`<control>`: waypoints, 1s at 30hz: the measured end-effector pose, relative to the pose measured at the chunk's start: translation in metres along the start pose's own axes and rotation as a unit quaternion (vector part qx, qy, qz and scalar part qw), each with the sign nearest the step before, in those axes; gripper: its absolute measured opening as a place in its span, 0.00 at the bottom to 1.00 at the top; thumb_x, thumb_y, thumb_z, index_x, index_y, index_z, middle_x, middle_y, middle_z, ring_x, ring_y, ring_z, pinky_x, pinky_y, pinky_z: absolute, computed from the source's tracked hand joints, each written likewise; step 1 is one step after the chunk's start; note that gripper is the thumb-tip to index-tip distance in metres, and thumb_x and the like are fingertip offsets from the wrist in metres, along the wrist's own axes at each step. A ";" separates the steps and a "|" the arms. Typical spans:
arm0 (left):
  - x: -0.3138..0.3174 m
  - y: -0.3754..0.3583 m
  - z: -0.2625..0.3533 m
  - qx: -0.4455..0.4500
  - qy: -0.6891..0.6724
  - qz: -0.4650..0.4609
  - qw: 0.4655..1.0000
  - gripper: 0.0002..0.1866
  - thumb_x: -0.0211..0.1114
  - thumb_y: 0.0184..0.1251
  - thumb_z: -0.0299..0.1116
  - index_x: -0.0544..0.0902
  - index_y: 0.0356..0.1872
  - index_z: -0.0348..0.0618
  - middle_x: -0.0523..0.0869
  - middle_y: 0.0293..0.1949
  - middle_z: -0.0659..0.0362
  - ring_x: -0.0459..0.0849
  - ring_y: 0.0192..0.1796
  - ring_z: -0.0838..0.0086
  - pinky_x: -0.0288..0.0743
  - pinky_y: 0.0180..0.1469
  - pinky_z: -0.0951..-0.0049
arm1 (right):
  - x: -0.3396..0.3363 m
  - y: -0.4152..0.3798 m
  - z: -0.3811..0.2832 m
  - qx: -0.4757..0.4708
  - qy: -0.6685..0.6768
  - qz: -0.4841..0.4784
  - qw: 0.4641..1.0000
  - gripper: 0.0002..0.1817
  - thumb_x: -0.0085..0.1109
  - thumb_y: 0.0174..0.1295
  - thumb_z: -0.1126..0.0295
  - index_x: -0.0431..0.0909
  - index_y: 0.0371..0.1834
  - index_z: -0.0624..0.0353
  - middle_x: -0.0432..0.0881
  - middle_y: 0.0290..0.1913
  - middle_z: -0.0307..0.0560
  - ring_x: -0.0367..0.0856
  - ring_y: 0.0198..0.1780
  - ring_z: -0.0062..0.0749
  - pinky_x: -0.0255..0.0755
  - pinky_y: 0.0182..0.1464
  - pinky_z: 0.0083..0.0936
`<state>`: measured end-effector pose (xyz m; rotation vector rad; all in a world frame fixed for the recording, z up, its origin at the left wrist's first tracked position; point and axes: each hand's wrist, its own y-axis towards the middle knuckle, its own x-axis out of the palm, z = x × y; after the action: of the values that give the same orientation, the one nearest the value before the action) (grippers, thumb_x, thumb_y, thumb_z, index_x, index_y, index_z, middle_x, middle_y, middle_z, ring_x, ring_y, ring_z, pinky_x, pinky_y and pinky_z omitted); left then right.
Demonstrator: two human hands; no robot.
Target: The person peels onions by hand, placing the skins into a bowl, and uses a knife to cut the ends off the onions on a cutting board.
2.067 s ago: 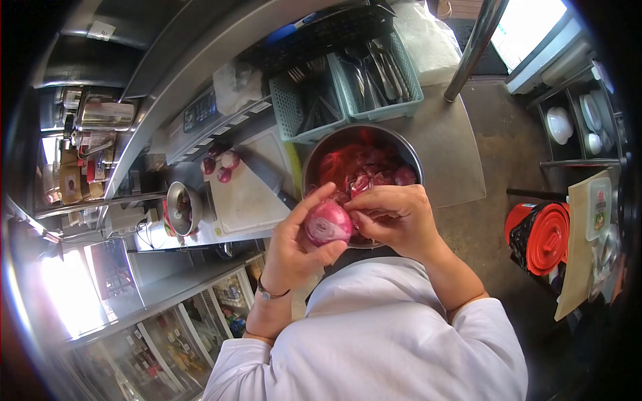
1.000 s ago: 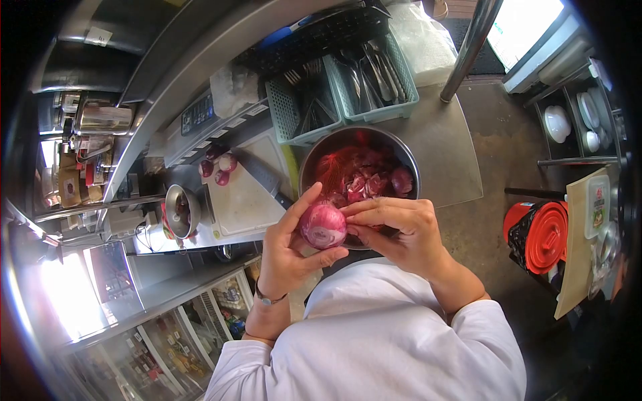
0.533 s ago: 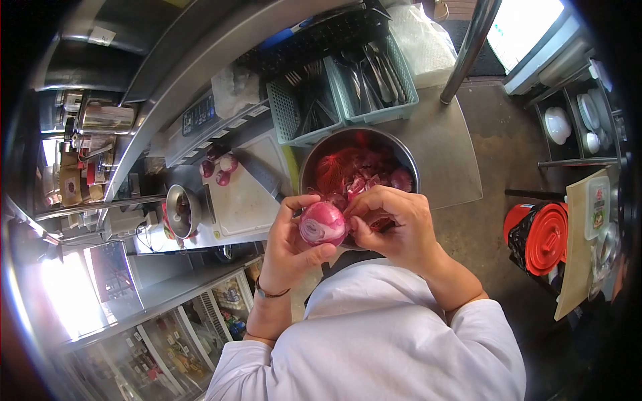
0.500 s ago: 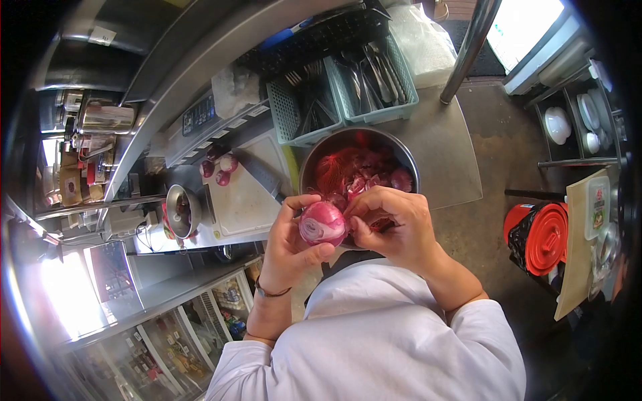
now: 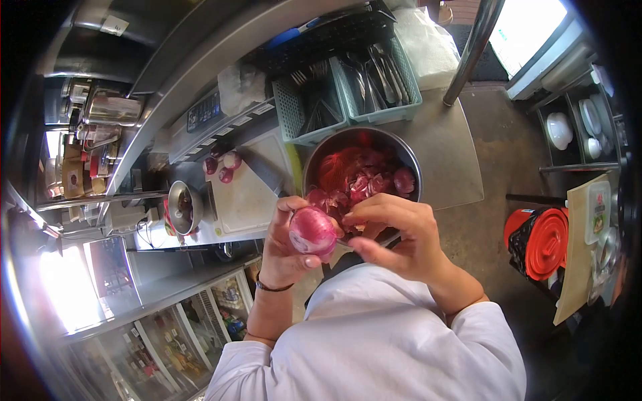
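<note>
My left hand [image 5: 279, 248] is closed around a red onion [image 5: 312, 231], holding it in front of the near rim of a steel bowl [image 5: 418, 164]. The onion's skin is purple-pink with a pale patch low on one side. Just right of it hovers my right hand [image 5: 404, 234], thumb and forefinger apart. A small scrap, perhaps peel, shows near those fingertips, too small to be sure. Inside the bowl lie loose onion skins [image 5: 364, 184], red netting [image 5: 334, 170] and a whole onion [image 5: 404, 180] at the right side.
Left of the bowl, a knife [image 5: 262, 174] and several onions [image 5: 226, 175] rest on a white cutting board [image 5: 251, 207]. A smaller steel bowl [image 5: 180, 208] stands farther left. Cutlery baskets [image 5: 388, 115] sit behind the bowl. A red lidded bin [image 5: 550, 244] is at right.
The onion has turned in my left hand and shifted slightly left. My right thumb and forefinger, earlier pinched against the onion's side, have drawn back and spread apart.
</note>
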<state>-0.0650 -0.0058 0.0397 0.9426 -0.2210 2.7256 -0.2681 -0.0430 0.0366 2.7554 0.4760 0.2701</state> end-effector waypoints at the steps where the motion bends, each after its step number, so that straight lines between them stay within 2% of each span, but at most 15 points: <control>1: 0.003 0.000 -0.002 0.017 0.031 0.029 0.999 0.41 0.79 0.44 0.24 0.64 0.60 0.46 0.82 0.46 0.44 0.85 0.39 0.68 0.82 0.41 0.73 | 0.002 0.000 0.000 0.000 -0.001 -0.001 1.000 0.11 0.69 0.52 0.79 0.82 0.40 0.65 0.84 0.36 0.49 0.84 0.31 0.27 0.79 0.31 0.17; 2: 0.005 -0.001 -0.003 0.035 0.061 0.058 0.996 0.41 0.79 0.44 0.21 0.64 0.60 0.46 0.82 0.48 0.47 0.85 0.43 0.67 0.83 0.43 0.73 | 0.003 -0.001 0.000 -0.013 -0.011 -0.002 1.000 0.13 0.69 0.52 0.79 0.82 0.41 0.65 0.83 0.37 0.49 0.84 0.31 0.27 0.79 0.31 0.17; 5: -0.003 -0.006 -0.004 0.021 0.099 0.037 0.994 0.41 0.78 0.43 0.17 0.64 0.60 0.46 0.81 0.49 0.52 0.83 0.49 0.67 0.82 0.46 0.73 | 0.005 -0.004 0.006 -0.041 -0.037 0.004 0.998 0.13 0.68 0.52 0.80 0.81 0.42 0.66 0.83 0.37 0.48 0.84 0.31 0.26 0.79 0.31 0.17; 7: 0.002 -0.008 -0.005 0.020 0.133 0.061 0.989 0.43 0.79 0.43 0.20 0.64 0.61 0.48 0.81 0.50 0.48 0.84 0.47 0.66 0.82 0.43 0.73 | 0.006 -0.005 0.006 -0.055 -0.052 0.011 0.997 0.11 0.68 0.53 0.80 0.81 0.40 0.67 0.82 0.35 0.47 0.84 0.31 0.25 0.79 0.30 0.17; 8: 0.003 -0.009 -0.005 0.018 0.166 0.084 0.982 0.44 0.80 0.42 0.24 0.64 0.63 0.49 0.82 0.51 0.45 0.85 0.44 0.65 0.81 0.41 0.73 | 0.007 -0.006 0.004 -0.020 -0.037 0.015 0.999 0.10 0.67 0.53 0.80 0.81 0.38 0.66 0.82 0.35 0.47 0.83 0.30 0.24 0.79 0.30 0.17; 12: 0.001 -0.008 -0.008 0.001 0.155 0.079 0.985 0.44 0.80 0.44 0.26 0.63 0.64 0.47 0.82 0.49 0.46 0.85 0.43 0.64 0.80 0.38 0.72 | 0.010 -0.004 0.004 0.046 -0.051 0.040 0.997 0.05 0.67 0.54 0.79 0.80 0.32 0.65 0.82 0.31 0.45 0.83 0.27 0.23 0.76 0.28 0.18; 14: 0.005 -0.005 -0.010 -0.020 -0.026 0.040 0.999 0.43 0.76 0.52 0.26 0.59 0.67 0.45 0.81 0.45 0.50 0.84 0.41 0.67 0.80 0.37 0.73 | 0.011 -0.003 0.016 0.066 -0.056 0.065 0.994 0.05 0.67 0.54 0.79 0.80 0.32 0.65 0.82 0.30 0.45 0.83 0.26 0.23 0.75 0.28 0.18; 15: 0.005 -0.005 -0.010 -0.020 -0.025 0.039 0.999 0.43 0.76 0.52 0.26 0.59 0.67 0.45 0.81 0.45 0.50 0.84 0.41 0.67 0.80 0.37 0.73 | 0.012 -0.002 0.020 0.086 -0.060 0.090 0.990 0.05 0.67 0.54 0.79 0.80 0.32 0.65 0.82 0.29 0.45 0.82 0.26 0.23 0.75 0.28 0.19; 17: 0.006 -0.004 -0.008 -0.044 -0.080 -0.013 0.996 0.44 0.74 0.55 0.34 0.56 0.70 0.42 0.81 0.41 0.48 0.83 0.37 0.66 0.76 0.36 0.70 | 0.007 -0.002 0.020 0.105 -0.050 0.084 0.990 0.05 0.68 0.53 0.78 0.81 0.32 0.64 0.83 0.28 0.45 0.83 0.26 0.25 0.75 0.29 0.20; 21: 0.009 -0.001 -0.002 -0.083 -0.127 0.005 0.988 0.45 0.73 0.56 0.39 0.55 0.70 0.39 0.80 0.38 0.47 0.81 0.35 0.66 0.74 0.38 0.67 | -0.001 0.000 0.027 0.099 -0.108 0.024 0.989 0.07 0.69 0.53 0.74 0.83 0.34 0.62 0.83 0.29 0.47 0.84 0.27 0.33 0.76 0.31 0.23; 23: 0.007 0.000 -0.004 -0.072 -0.081 -0.004 0.994 0.44 0.72 0.55 0.36 0.57 0.71 0.44 0.78 0.38 0.51 0.77 0.31 0.70 0.73 0.34 0.68 | -0.004 -0.002 0.047 0.109 -0.152 0.006 0.982 0.07 0.68 0.53 0.74 0.83 0.35 0.62 0.83 0.29 0.48 0.84 0.28 0.36 0.77 0.32 0.25; 25: 0.005 0.000 -0.006 -0.058 -0.030 0.011 0.998 0.44 0.73 0.54 0.34 0.57 0.70 0.43 0.78 0.39 0.51 0.77 0.31 0.71 0.73 0.34 0.68 | -0.005 -0.007 0.074 0.048 -0.305 -0.026 0.951 0.09 0.66 0.53 0.74 0.83 0.38 0.61 0.83 0.30 0.50 0.84 0.31 0.41 0.77 0.32 0.27; 27: 0.005 0.000 -0.006 -0.043 0.021 0.027 0.998 0.44 0.73 0.54 0.32 0.57 0.70 0.41 0.78 0.39 0.51 0.78 0.32 0.72 0.73 0.35 0.68 | -0.007 -0.006 0.067 0.044 -0.299 -0.033 0.953 0.10 0.66 0.53 0.75 0.83 0.39 0.61 0.83 0.30 0.50 0.84 0.31 0.42 0.76 0.32 0.28; 29: 0.006 0.001 -0.005 -0.025 0.159 0.095 0.982 0.43 0.74 0.53 0.30 0.59 0.68 0.36 0.79 0.44 0.54 0.81 0.35 0.74 0.77 0.39 0.70 | -0.008 -0.006 0.049 0.041 -0.292 -0.041 0.955 0.12 0.67 0.52 0.76 0.83 0.41 0.61 0.83 0.31 0.50 0.83 0.31 0.44 0.76 0.32 0.30; 30: 0.009 0.002 -0.003 -0.025 0.159 0.095 0.982 0.43 0.74 0.53 0.30 0.59 0.68 0.36 0.79 0.44 0.54 0.81 0.35 0.74 0.77 0.39 0.70 | -0.006 -0.004 0.035 0.036 -0.220 -0.018 0.975 0.13 0.68 0.51 0.76 0.83 0.42 0.60 0.83 0.32 0.49 0.82 0.30 0.42 0.76 0.31 0.30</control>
<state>-0.0741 -0.0050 0.0433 0.4832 -0.3307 2.9773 -0.2664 -0.0511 0.0020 2.7543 0.4205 -0.3675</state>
